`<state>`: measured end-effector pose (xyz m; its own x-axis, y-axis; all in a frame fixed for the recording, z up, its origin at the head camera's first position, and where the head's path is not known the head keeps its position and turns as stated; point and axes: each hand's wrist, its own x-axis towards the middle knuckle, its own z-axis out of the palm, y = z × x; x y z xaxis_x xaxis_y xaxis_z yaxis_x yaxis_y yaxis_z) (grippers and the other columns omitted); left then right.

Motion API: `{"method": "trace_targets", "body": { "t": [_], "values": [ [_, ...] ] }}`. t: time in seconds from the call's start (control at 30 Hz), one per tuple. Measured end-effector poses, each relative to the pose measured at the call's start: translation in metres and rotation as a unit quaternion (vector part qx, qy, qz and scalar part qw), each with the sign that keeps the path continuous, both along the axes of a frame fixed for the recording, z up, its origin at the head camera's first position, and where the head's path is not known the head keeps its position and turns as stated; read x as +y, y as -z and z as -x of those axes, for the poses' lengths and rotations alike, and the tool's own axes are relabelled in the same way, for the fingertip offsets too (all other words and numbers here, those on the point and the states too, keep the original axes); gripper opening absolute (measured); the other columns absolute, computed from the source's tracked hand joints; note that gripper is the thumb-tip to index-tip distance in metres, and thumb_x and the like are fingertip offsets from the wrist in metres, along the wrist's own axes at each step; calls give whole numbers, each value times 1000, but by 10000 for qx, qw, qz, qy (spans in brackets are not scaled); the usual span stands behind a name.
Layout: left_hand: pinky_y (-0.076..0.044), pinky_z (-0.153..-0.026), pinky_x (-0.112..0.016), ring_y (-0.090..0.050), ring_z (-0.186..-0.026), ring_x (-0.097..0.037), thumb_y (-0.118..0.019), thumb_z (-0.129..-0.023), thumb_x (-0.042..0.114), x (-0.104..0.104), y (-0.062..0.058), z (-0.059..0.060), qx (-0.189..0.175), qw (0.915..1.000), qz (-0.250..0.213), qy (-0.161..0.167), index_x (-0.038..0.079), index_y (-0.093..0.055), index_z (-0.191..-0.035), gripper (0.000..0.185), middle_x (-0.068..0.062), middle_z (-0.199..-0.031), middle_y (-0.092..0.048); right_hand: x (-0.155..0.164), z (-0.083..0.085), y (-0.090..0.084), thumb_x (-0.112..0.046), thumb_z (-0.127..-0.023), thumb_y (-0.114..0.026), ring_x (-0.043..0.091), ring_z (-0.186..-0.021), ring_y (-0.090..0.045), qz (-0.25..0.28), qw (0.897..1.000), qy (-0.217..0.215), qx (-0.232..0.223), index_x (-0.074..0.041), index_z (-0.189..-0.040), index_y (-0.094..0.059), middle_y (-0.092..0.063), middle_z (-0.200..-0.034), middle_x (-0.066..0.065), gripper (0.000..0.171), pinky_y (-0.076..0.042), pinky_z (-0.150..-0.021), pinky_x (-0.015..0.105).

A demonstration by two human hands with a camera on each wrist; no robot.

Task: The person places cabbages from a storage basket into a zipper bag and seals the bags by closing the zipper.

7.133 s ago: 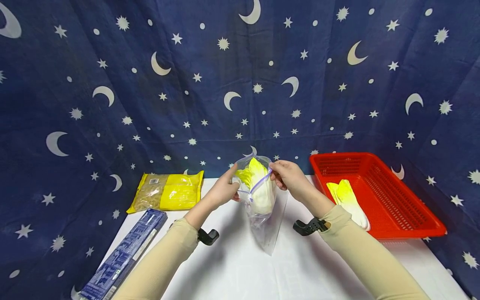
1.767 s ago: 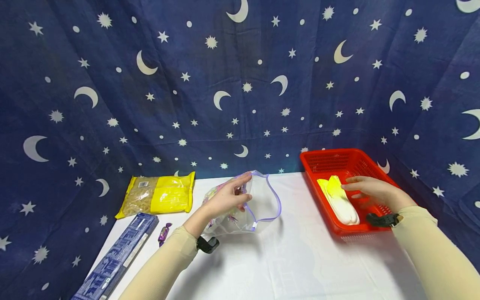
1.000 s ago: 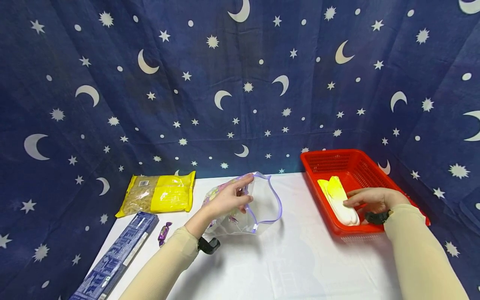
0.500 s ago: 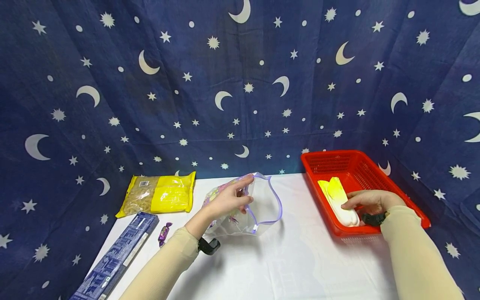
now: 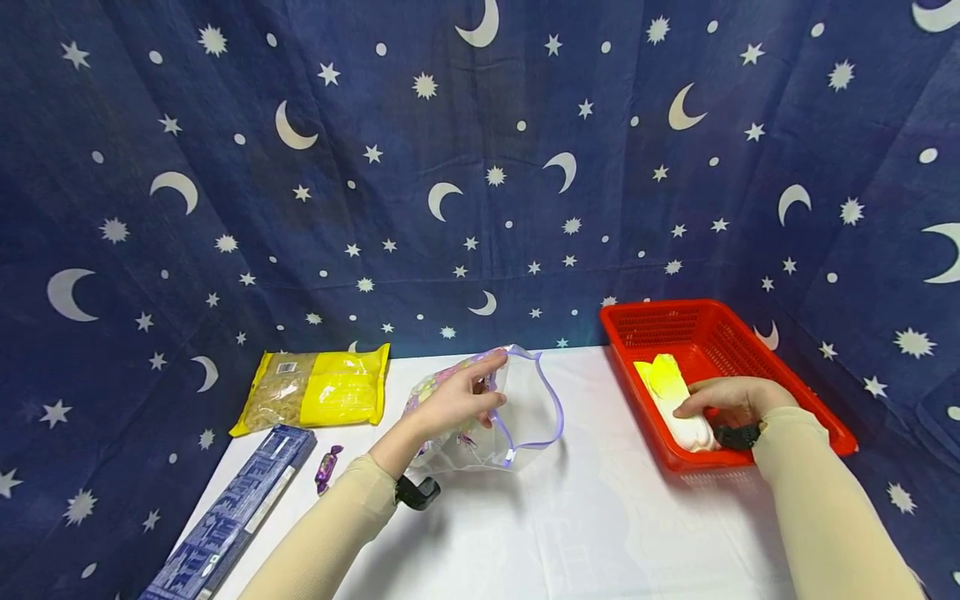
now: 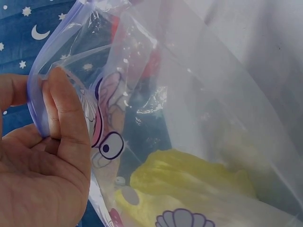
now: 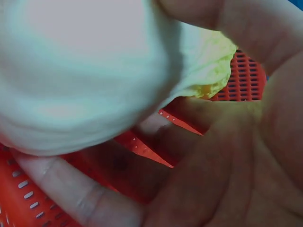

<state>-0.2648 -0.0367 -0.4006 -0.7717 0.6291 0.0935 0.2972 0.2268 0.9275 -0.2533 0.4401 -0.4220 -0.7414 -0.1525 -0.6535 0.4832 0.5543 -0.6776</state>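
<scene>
path basket→bag: bare table (image 5: 600,500) | blockers: basket wall (image 5: 637,396) | bag mouth (image 5: 536,400) open

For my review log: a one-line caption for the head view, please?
Left hand holds a clear zip bag open while right hand grips a cabbage in the red basket.

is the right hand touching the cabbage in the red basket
Touching. The right wrist view shows the right hand curled round the cabbage, fingers under it and thumb over it, inside the red basket.
</scene>
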Motion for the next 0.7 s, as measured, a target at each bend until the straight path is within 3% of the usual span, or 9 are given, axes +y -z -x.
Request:
{"method": "trace_targets", "body": {
  "t": [0.13,0.27,0.37,0.5,0.6,0.7],
  "values": [
    [-61,-69,-37,-65,-65,-23,-66,-94,10,-1,-1,0,-1,10000,-11,10,4,-34,-159,72,2,-166,-29,3,0,3,-25,-92,-68,37,-116,-52,138,9998,57,129,11,-146,-35,-50,-126,23,73,-48,-104,50],
    [-62,-69,-38,-64,-64,-22,-66,-94,10,-1,-1,-1,0,10000,-34,35,3,-34,-159,73,2,-167,-28,8,-3,4,-24,-94,-63,26,-99,-58,539,9975,325,334,0,-117,-57,-56,-108,12,34,-54,-89,40],
    [-62,-69,-38,-64,-64,-21,-66,-94,9,0,-1,-1,-9,10000,-44,7,3,-35,-159,73,1,-167,-29,14,-5,-2,-25,-96,-62,24,-94,-59,894,9924,695,480,-4,-111,-57,-55,-105,10,26,-58,-85,40],
    [-61,-68,-37,-64,-64,-22,-66,-93,10,0,-2,-1,2,10000,-18,-41,3,-35,-158,73,0,-166,-29,20,-7,-15,-26,-99,-60,22,-92,-62,1315,9824,1162,642,-3,-121,-46,-54,-105,8,34,-61,-84,41],
    [-61,-69,-37,-65,-64,-22,-66,-93,10,1,-2,0,33,10000,12,-58,3,-34,-159,73,0,-166,-29,23,-10,-25,-25,-101,-59,21,-92,-64,1727,9706,1462,818,-7,-126,-40,-59,-102,5,36,-61,-85,41],
    [-61,-69,-37,-66,-64,-22,-65,-93,9,2,-4,0,35,9999,27,-104,4,-34,-159,73,1,-166,-30,21,-14,-35,-21,-104,-55,20,-89,-68,2293,9549,1554,1074,-14,-125,-42,-67,-98,3,26,-61,-83,39]
  ]
}}
